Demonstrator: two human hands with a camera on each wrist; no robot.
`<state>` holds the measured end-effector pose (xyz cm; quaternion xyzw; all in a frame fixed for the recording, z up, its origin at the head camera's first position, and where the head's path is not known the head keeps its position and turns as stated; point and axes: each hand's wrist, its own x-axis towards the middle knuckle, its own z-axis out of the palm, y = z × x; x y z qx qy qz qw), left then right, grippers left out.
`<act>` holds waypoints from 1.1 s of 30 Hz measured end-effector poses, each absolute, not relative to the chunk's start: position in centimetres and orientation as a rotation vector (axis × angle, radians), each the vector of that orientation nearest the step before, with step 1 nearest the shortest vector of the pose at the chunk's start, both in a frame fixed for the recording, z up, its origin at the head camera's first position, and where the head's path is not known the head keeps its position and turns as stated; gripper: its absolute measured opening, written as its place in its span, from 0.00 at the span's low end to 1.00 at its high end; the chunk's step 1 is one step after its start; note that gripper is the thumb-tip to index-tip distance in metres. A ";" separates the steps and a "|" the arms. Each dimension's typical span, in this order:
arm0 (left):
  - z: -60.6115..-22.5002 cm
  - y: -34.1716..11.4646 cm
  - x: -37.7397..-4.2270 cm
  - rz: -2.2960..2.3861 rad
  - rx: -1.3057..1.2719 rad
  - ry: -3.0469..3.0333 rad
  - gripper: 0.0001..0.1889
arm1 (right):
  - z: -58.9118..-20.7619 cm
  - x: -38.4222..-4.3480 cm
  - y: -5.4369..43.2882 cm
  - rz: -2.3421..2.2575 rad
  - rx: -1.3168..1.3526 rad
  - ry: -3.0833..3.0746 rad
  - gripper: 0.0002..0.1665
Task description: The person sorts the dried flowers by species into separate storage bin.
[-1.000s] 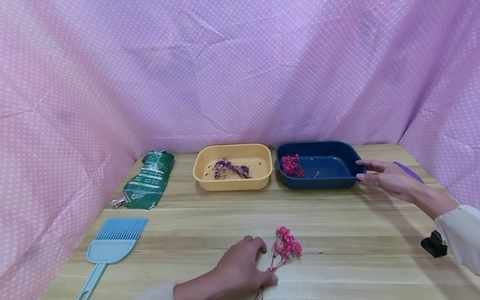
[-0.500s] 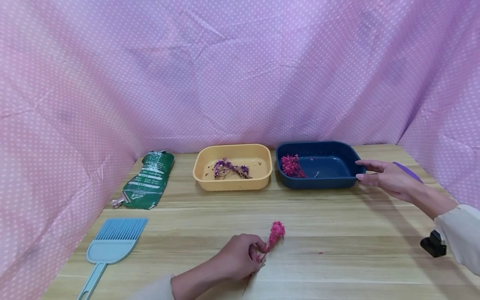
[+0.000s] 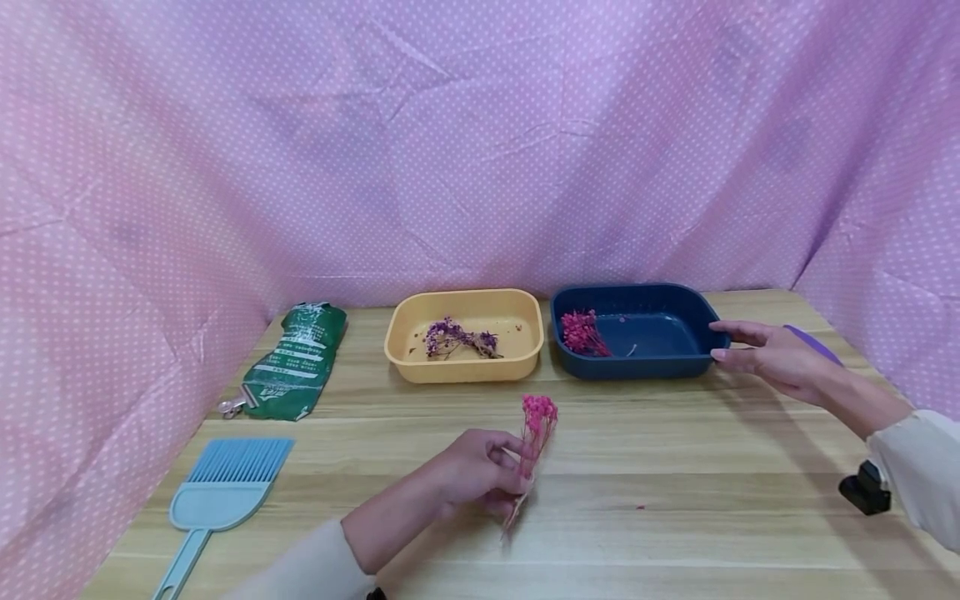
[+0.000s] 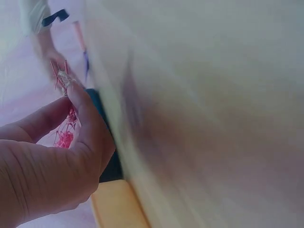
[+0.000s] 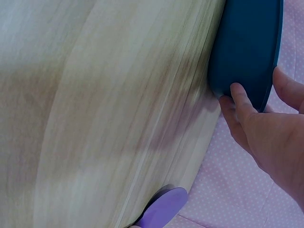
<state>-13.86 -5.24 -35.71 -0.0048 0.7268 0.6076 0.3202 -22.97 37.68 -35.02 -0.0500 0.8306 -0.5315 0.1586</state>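
Observation:
In the head view, my left hand (image 3: 480,471) pinches the stems of a pink dried flower sprig (image 3: 539,417) above the table, its blossoms pointing up and away. The left wrist view shows the thumb and finger meeting on the stems, with pink blossoms (image 4: 64,138) partly behind the hand. My right hand (image 3: 787,362) holds the right end of a navy blue tray (image 3: 663,367); in the right wrist view, thumb and fingers lie on different sides of its end (image 5: 247,52). Another pink sprig (image 3: 583,332) lies at the left inside that tray.
A yellow tray (image 3: 465,371) with purple dried flowers (image 3: 457,337) stands left of the blue one. At left lie a green packet (image 3: 296,362) with a metal clip (image 3: 234,405) and a light blue brush (image 3: 225,492). A purple object (image 3: 812,342) sits behind the right hand.
My left hand has picked up the pink flower sprig from the table, raised it and moved it forward. The right hand stays on the blue tray.

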 end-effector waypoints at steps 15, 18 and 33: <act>-32.7 -1.0 -19.7 1.770 -0.047 1.802 0.19 | -35.0 -22.8 37.6 -1.512 -0.144 2.392 0.44; -32.3 0.0 -20.8 1.786 -0.087 1.798 0.17 | -35.1 -22.8 37.7 -1.506 -0.144 2.402 0.44; -31.2 4.0 -25.0 1.888 -0.181 1.816 0.09 | -34.9 -22.7 37.5 -1.510 -0.140 2.421 0.45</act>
